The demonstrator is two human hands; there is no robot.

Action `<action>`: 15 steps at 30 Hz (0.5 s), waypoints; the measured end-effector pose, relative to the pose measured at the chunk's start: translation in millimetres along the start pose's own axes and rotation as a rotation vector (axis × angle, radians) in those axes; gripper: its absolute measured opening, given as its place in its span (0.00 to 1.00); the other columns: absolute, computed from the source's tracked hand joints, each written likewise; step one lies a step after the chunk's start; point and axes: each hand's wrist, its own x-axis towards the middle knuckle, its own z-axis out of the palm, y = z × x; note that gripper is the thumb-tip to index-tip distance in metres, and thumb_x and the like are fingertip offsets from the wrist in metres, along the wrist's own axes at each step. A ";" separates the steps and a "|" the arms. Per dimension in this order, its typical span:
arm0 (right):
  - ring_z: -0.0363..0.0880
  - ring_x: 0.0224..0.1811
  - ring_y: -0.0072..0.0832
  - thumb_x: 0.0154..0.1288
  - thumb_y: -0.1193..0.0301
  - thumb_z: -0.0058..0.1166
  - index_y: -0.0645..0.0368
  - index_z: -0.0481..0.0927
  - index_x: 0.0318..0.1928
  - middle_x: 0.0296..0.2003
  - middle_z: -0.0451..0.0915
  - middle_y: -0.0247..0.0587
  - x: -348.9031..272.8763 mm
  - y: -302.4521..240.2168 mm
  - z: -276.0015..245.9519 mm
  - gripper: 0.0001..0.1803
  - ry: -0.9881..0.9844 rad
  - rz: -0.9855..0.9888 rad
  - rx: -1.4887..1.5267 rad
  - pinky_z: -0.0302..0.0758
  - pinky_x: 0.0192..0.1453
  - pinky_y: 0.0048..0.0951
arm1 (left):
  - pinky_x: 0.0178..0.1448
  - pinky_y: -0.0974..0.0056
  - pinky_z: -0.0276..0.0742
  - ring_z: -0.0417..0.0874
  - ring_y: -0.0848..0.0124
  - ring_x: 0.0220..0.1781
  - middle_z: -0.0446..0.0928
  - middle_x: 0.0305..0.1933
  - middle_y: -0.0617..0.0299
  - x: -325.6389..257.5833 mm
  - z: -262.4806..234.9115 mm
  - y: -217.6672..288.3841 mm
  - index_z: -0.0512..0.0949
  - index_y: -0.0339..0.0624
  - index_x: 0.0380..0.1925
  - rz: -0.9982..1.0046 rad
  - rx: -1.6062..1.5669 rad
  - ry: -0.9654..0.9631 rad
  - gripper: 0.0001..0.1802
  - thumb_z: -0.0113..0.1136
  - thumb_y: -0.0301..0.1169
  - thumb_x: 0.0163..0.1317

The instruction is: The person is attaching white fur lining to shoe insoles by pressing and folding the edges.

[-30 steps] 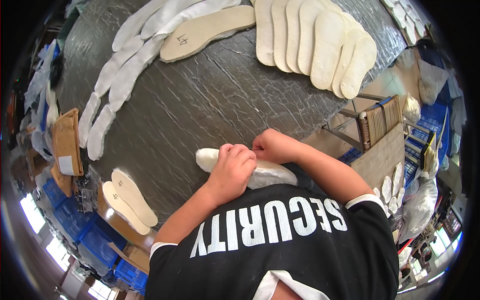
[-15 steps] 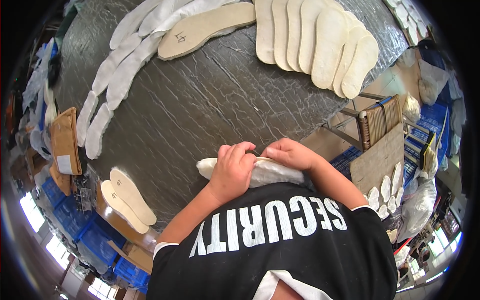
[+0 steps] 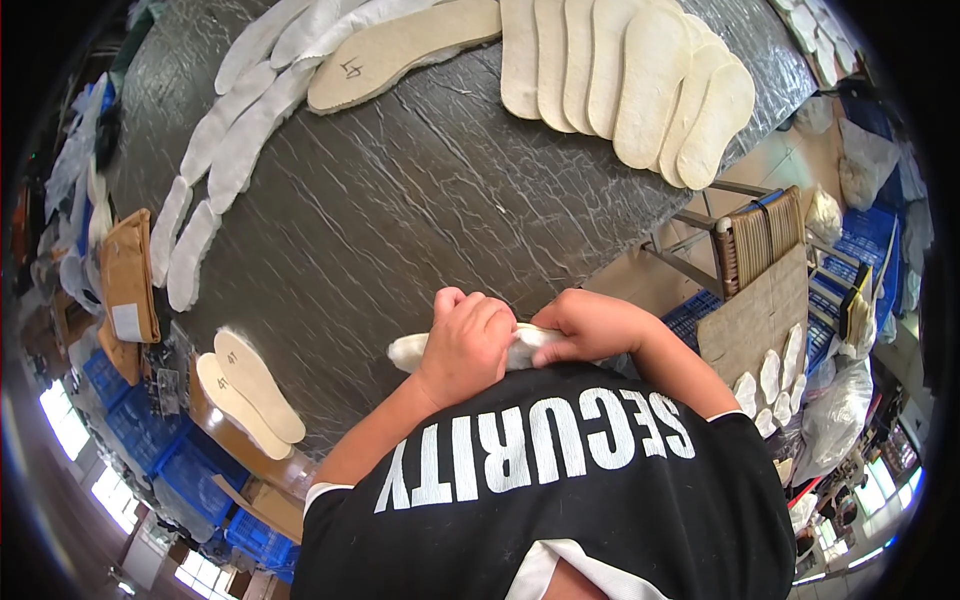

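Observation:
A fluffy white insole (image 3: 407, 352) is in both my hands, close against my chest at the near table edge. My left hand (image 3: 466, 345) is closed round its middle, with the back of the hand toward the camera. My right hand (image 3: 588, 328) pinches the insole just to the right of it, the thumb low on the fluffy side. The two hands nearly meet, and their fingers hide much of the insole. Two cream insoles (image 3: 262, 385) with dark marks lie at the left edge of the table.
On the dark, creased table cover (image 3: 400, 200), white fluffy insoles (image 3: 235, 150) curve along the left. One large beige insole (image 3: 400, 52) lies at the far side, beside an overlapping row of cream insoles (image 3: 650, 90). A chair (image 3: 760, 245) stands at the right; blue crates (image 3: 200, 485) are left.
My right hand has shifted, its thumb now lower over the fluffy side. The insole's right part, plainly visible before, is mostly covered now. My left hand keeps its hold.

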 end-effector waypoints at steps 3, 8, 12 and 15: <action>0.76 0.25 0.47 0.66 0.62 0.56 0.65 0.81 0.34 0.25 0.78 0.55 1.0 -0.8 3.6 0.16 0.058 0.014 -0.085 0.71 0.33 0.41 | 0.47 0.56 0.64 0.77 0.67 0.36 0.78 0.33 0.65 -2.7 1.3 -3.1 0.74 0.44 0.26 0.000 -0.043 0.018 0.10 0.66 0.23 0.46; 0.74 0.27 0.51 0.66 0.66 0.55 0.64 0.78 0.33 0.25 0.75 0.56 -3.8 3.9 5.5 0.12 0.124 -0.017 -0.006 0.70 0.32 0.40 | 0.51 0.59 0.70 0.80 0.62 0.40 0.80 0.35 0.60 -3.0 -18.9 -2.8 0.78 0.40 0.35 -0.263 -0.331 0.082 0.15 0.71 0.30 0.47; 0.74 0.27 0.51 0.65 0.67 0.55 0.64 0.77 0.32 0.24 0.75 0.55 -4.9 3.0 0.8 0.11 0.069 -0.011 -0.053 0.70 0.33 0.41 | 0.55 0.59 0.69 0.82 0.62 0.44 0.82 0.38 0.57 -11.6 -33.0 -4.5 0.79 0.39 0.39 -0.087 -0.101 -0.115 0.21 0.72 0.38 0.48; 0.74 0.28 0.50 0.65 0.68 0.56 0.64 0.77 0.32 0.24 0.75 0.54 -3.3 3.0 3.1 0.11 0.075 -0.066 -0.080 0.70 0.34 0.41 | 0.54 0.59 0.68 0.81 0.62 0.43 0.82 0.37 0.58 -19.1 -22.6 -3.0 0.79 0.39 0.40 -0.129 -0.132 -0.204 0.23 0.71 0.41 0.48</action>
